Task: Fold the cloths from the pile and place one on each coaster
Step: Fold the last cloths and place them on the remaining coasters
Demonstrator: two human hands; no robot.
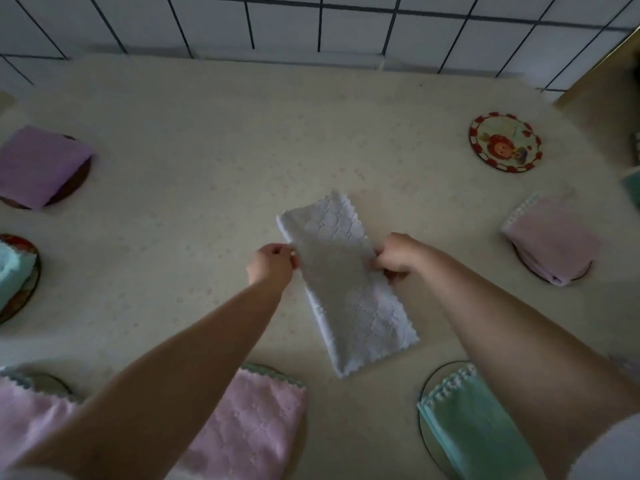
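A pale lavender-white cloth (343, 285) lies folded into a long strip in the middle of the counter, slanting from upper left to lower right. My left hand (272, 263) pinches its left long edge and my right hand (394, 256) pinches its right long edge, both near the strip's middle. A round coaster with a red rim and a cartoon picture (505, 142) sits bare at the back right. Folded cloths cover other coasters: purple (40, 166) at the left, pink (550, 237) at the right, teal (474, 424) at the front right, pink (249, 424) at the front.
A teal cloth on a dark coaster (14, 271) sits at the left edge and a pink cloth (24, 410) at the front left. More cloth (632, 188) shows at the right edge. A tiled wall (311, 22) bounds the beige counter (207, 150) at the back.
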